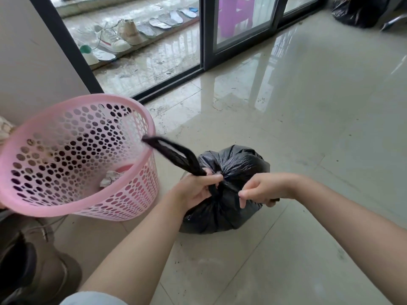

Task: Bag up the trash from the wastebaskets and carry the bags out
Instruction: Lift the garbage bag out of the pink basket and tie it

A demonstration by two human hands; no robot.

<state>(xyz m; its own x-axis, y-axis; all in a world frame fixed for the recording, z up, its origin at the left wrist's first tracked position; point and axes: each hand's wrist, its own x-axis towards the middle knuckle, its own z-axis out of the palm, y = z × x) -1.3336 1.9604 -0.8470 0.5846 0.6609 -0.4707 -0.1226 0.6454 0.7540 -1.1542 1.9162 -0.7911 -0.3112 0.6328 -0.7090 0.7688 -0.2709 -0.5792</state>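
A full black trash bag [231,164] sits on the tiled floor in the middle of the view. My left hand [196,190] grips one of its handle loops, which sticks up and to the left over the basket's rim. My right hand [262,190] pinches the other handle on the bag's right side, at the gathered neck. A pink perforated wastebasket [72,159] stands just left of the bag, with a crumpled paper scrap [110,178] at its bottom.
A dark-framed sliding glass door [207,34] runs along the back, with shoes and insoles behind it. Another black trash bag [361,12] lies at the far right corner. Brown boots [33,267] stand at the lower left. The floor is glossy tile.
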